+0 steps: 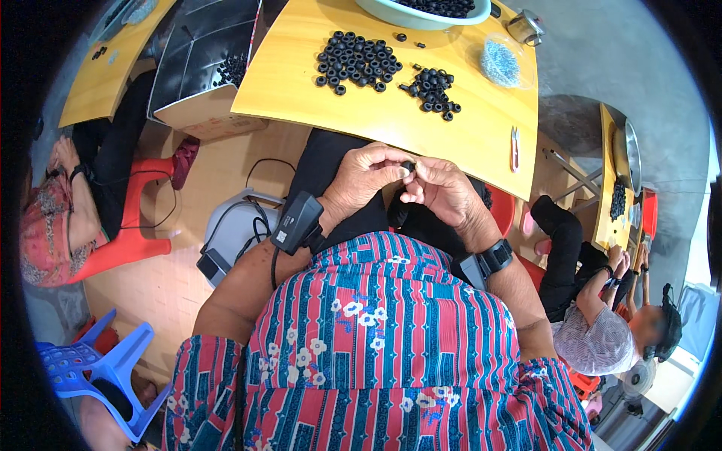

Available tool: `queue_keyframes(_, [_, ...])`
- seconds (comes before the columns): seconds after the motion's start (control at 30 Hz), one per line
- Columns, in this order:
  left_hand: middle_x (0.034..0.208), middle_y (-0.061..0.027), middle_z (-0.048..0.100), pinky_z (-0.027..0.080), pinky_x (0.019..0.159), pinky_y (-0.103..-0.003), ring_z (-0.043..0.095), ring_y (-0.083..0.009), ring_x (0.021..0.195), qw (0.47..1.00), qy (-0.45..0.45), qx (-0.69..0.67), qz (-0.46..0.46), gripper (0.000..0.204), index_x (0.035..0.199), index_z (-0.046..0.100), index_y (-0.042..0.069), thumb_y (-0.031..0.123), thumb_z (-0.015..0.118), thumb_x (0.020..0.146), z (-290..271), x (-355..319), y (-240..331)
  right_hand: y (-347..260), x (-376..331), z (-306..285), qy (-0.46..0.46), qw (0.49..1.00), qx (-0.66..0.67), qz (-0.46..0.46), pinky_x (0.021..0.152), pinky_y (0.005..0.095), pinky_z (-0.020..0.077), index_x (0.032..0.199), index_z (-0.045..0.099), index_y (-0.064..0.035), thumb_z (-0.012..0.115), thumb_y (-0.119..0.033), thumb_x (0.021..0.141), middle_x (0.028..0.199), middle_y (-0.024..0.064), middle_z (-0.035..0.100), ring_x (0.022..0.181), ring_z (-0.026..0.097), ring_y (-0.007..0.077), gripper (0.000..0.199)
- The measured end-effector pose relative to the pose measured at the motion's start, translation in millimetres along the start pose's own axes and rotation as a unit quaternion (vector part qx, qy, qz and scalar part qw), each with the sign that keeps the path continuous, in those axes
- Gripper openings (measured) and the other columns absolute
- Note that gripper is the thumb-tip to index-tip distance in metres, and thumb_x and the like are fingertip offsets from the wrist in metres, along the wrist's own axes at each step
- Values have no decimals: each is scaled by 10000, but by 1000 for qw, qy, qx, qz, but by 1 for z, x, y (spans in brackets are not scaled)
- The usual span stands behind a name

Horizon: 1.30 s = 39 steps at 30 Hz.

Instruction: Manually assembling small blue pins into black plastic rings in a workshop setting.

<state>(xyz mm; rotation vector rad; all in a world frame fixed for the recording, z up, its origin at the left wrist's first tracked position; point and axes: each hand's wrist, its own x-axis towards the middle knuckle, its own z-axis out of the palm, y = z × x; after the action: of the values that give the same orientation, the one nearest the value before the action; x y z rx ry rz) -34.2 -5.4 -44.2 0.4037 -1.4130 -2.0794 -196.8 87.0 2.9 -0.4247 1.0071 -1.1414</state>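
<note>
My left hand (366, 177) and my right hand (445, 188) meet over my lap, just off the near edge of the yellow table (293, 98). Between their fingertips is a small round black part (408, 166), like the ring-shaped ones on the table. The left thumb and forefinger pinch it from one side, and the right fingers grip it from the other. Beyond my hands lie a larger pile of black ring-shaped parts (357, 62) and, to its right, a smaller pile of black parts (435, 92).
Small scissors (515, 150) lie at the table's right. Behind them stand a clear tub of bluish pieces (502, 62), a metal cup (526, 28) and a pale green basin (421, 20) of black parts. A lined box (199, 60) is at left. Other people sit on both sides.
</note>
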Motion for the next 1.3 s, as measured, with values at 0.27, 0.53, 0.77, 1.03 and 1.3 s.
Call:
queue_keyframes(0.27, [993, -40, 638, 473, 844, -257, 593, -114, 927, 1000, -1, -13, -16, 185, 1027, 650, 12, 38, 642, 845, 2, 0, 0, 1, 0, 4, 13, 1000, 3, -16, 719, 350, 542, 961, 595, 13, 576, -237, 912, 790, 38, 585, 639, 542, 115, 255])
queue_keyframes(0.53, [1004, -61, 640, 481, 815, -244, 601, -109, 892, 999, -6, -22, -33, 249, 1104, 616, 5, 32, 621, 856, 4, 0, 6, -2, 1, 10, 39, 998, -39, -24, 695, 313, 538, 991, 589, 11, 556, -184, 924, 823, 40, 581, 666, 545, 117, 209])
queue_keyframes(0.77, [1050, -27, 569, 438, 838, -210, 519, -72, 910, 996, -39, -78, -29, 474, 1308, 468, -23, 7, 603, 854, 5, -1, 8, -8, -4, 25, 140, 875, -436, -158, 700, 257, 490, 1017, 599, 2, 615, -35, 841, 830, 55, 600, 727, 587, 145, 180])
queue_keyframes(1.03, [1039, -11, 550, 429, 833, -204, 495, -61, 885, 997, -54, -41, -25, 518, 1327, 444, -20, 20, 630, 845, 4, -2, 7, -10, -4, 27, 123, 766, -576, -260, 702, 323, 488, 1017, 609, -43, 662, -18, 748, 812, 108, 578, 757, 595, 254, 274])
queue_keyframes(1.3, [1118, -49, 569, 429, 920, -246, 536, -104, 1033, 999, -36, 0, -28, 462, 1295, 464, -30, 38, 618, 865, 6, -1, 8, -15, -2, 30, 101, 756, -588, -271, 698, 350, 478, 1023, 586, -54, 629, -16, 754, 807, 116, 560, 759, 575, 286, 275])
